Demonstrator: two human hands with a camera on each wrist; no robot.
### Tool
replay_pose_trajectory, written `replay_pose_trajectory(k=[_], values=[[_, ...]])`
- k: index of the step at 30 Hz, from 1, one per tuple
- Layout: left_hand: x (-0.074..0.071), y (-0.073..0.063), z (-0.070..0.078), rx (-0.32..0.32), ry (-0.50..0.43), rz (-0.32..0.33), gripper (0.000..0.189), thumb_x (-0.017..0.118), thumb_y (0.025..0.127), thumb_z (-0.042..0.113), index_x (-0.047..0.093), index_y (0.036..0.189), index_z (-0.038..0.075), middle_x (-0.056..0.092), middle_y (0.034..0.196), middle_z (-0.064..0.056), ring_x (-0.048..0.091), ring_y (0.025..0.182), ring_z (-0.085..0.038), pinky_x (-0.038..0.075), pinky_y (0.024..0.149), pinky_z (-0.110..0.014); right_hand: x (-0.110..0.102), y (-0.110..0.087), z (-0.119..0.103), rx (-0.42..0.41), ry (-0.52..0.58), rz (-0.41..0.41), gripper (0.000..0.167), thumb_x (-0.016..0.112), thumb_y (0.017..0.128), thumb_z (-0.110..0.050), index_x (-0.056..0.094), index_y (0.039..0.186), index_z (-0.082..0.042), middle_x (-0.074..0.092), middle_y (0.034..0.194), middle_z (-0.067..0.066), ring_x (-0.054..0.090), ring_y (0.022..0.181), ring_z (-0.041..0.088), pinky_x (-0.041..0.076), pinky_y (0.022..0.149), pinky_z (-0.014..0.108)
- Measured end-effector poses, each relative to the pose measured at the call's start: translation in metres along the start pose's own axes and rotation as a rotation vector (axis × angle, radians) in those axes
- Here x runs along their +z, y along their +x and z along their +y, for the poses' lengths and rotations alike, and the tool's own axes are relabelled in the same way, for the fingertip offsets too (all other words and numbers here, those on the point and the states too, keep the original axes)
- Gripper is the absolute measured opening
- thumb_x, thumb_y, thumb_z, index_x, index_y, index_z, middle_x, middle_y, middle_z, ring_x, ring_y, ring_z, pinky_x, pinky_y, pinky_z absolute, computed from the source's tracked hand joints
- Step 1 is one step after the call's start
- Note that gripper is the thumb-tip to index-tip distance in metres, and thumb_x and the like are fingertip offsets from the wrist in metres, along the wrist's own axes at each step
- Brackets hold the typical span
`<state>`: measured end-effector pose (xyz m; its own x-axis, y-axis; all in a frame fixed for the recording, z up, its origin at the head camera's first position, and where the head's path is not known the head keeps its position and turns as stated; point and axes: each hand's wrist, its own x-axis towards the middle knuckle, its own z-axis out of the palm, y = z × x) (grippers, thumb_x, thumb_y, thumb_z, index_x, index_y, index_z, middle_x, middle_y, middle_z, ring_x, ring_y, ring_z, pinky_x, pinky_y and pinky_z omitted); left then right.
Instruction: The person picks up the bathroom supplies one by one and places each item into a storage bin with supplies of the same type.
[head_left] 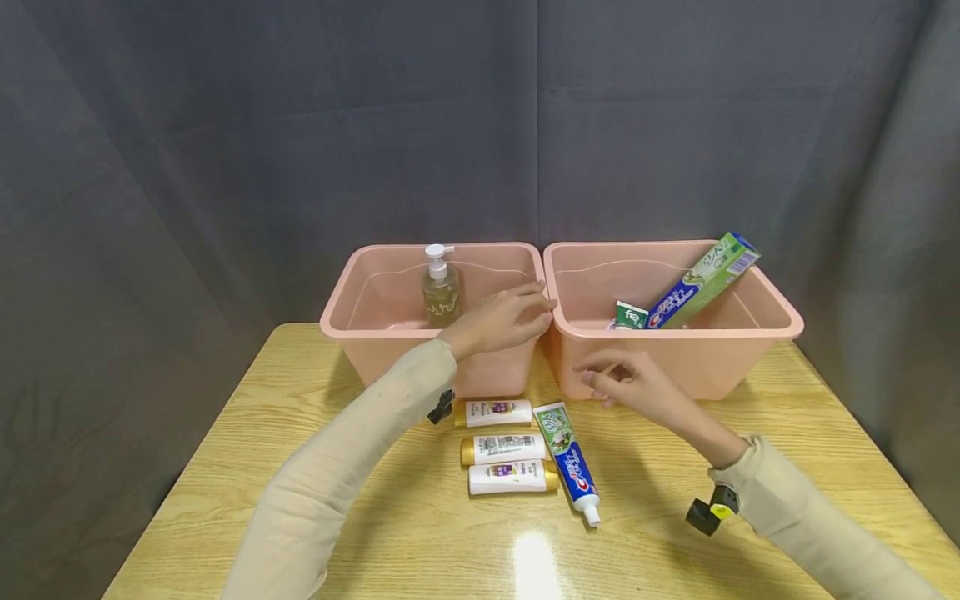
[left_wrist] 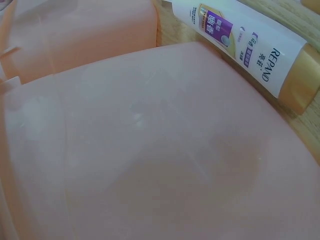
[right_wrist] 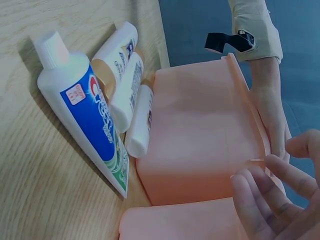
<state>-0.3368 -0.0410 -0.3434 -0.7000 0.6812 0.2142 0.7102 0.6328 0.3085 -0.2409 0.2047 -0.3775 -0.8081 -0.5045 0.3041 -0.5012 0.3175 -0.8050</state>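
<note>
My left hand (head_left: 506, 321) lies over the near right corner of the left pink bin (head_left: 431, 335), its loosely bent fingers at the rim beside the neighbouring bin. Inside that bin stands a pump bottle (head_left: 442, 296) with a white pump head. In front of the right pink bin (head_left: 675, 335) hovers my right hand (head_left: 637, 383), fingers loosely curled with nothing between them. Below the hands, a Crest toothpaste tube (head_left: 568, 458) lies slanted, cap toward me. To its left lie white bottles with gold caps, the far one (head_left: 497, 412), the middle one (head_left: 508, 448) and the near one (head_left: 510, 477).
In the right bin, a green and blue toothpaste box (head_left: 705, 282) leans over the rim, and a dark green packet (head_left: 630, 315) lies lower down. Both bins stand side by side on the wooden table (head_left: 405, 533). A grey curtain (head_left: 375, 125) hangs behind them.
</note>
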Motion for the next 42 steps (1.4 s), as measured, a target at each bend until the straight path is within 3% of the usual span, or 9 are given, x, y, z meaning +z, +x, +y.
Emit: replay_pose_trajectory(k=[11,26,38,42], values=[[0.001,-0.002,-0.001,-0.011,-0.002,-0.001,0.043,0.043,0.105,0.039,0.058,0.140,0.019,0.035,0.157,-0.008,0.033,0.144,-0.024,0.029,0.116,-0.041,0.003,-0.002,0.005,0.061,-0.023,-0.063,0.028,0.064,0.091,0.001,0.064,0.116,0.012,0.069,0.096,0.018,0.066,0.066,0.016,0.059,0.061,0.035],[0.001,0.001,-0.003,0.009,-0.012,0.008,0.044,0.044,0.105,0.040,0.058,0.140,0.018,0.035,0.157,-0.008,0.032,0.144,-0.023,0.028,0.116,-0.039,0.008,-0.002,0.012,0.091,-0.052,-0.161,0.030,0.064,0.093,-0.002,0.061,0.117,0.015,0.068,0.096,0.017,0.067,0.073,0.016,0.059,0.063,0.032],[0.001,0.001,-0.003,0.008,-0.005,0.009,0.043,0.044,0.104,0.040,0.058,0.140,0.018,0.036,0.157,-0.008,0.033,0.143,-0.024,0.028,0.116,-0.039,0.018,-0.003,0.019,0.139,-0.028,-0.188,0.033,0.067,0.092,-0.003,0.060,0.117,0.016,0.066,0.096,0.020,0.067,0.068,0.021,0.059,0.061,0.045],[0.002,0.000,-0.003,0.003,-0.002,0.007,0.044,0.044,0.104,0.040,0.058,0.140,0.019,0.036,0.157,-0.008,0.033,0.143,-0.023,0.028,0.116,-0.039,0.021,-0.004,0.024,0.144,-0.048,-0.184,0.033,0.068,0.090,-0.003,0.062,0.117,0.015,0.066,0.095,0.018,0.066,0.066,0.029,0.059,0.059,0.041]])
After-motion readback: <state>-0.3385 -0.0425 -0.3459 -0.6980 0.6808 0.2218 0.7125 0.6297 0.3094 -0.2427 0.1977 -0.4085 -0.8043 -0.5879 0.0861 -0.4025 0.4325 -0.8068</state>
